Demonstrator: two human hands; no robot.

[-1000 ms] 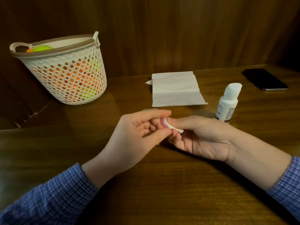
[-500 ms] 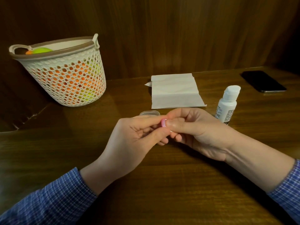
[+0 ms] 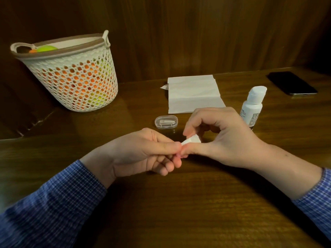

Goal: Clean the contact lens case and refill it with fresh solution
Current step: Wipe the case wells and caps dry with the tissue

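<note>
Dark wooden tabletop against wood panelling. At centre I see the left hand pinching one end of the contact lens case, its thumb and fingers closed on a pink-tinged part; the right hand grips the white end between forefinger and thumb. I judge a cap is being unscrewed: hold one end fixed, turn the other with fingertips only, and keep the case level in case solution remains inside. Just beyond the grip lies one clear plastic box; behind it, one folded tissue; to its right, one solution bottle, capped; farther right, one phone; far left, one lattice basket.
</note>
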